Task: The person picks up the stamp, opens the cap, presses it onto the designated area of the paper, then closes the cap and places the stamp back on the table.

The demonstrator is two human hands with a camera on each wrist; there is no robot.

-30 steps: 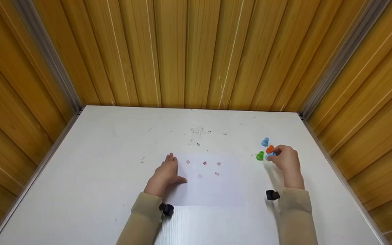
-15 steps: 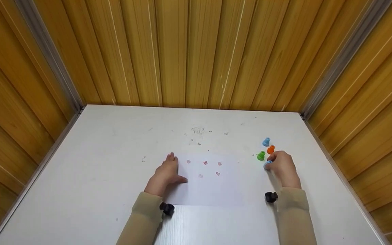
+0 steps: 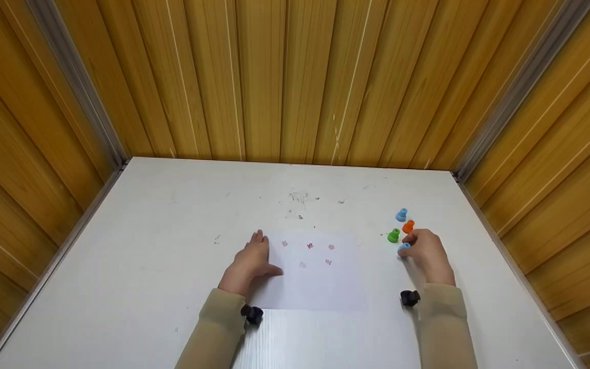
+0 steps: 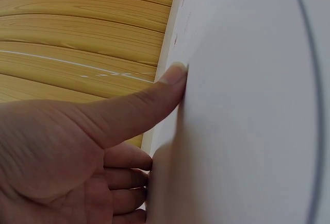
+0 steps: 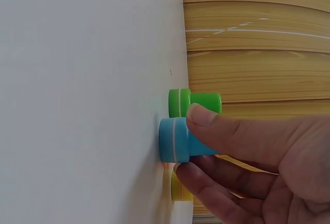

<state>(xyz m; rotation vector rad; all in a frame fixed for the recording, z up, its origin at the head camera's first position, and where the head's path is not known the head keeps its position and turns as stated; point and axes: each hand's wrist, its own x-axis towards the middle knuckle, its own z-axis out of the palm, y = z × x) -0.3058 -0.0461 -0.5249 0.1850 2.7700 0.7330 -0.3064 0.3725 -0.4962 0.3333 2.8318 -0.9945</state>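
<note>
My right hand (image 3: 430, 253) pinches a light blue toy stamp (image 5: 174, 140) between thumb and fingers. The stamp's base is down close to the white table; I cannot tell whether it touches. Just beyond it stand a green stamp (image 3: 393, 236), an orange stamp (image 3: 408, 226) and another blue stamp (image 3: 401, 214). A yellow stamp (image 5: 179, 187) shows partly behind my fingers in the right wrist view. My left hand (image 3: 249, 261) rests at the left edge of a white sheet of paper (image 3: 320, 287), thumb on the sheet and fingers extended. Several small red prints mark its upper part.
The white table (image 3: 121, 256) carries dark smudges (image 3: 297, 198) beyond the paper. Yellow wood-look panels (image 3: 259, 77) enclose its back and sides. A small black camera (image 3: 410, 298) sits at the right wrist, another camera (image 3: 252, 314) at the left.
My right hand has drawn the blue stamp away from the orange one, toward me, then has almost stopped. The left hand keeps its place on the paper.
</note>
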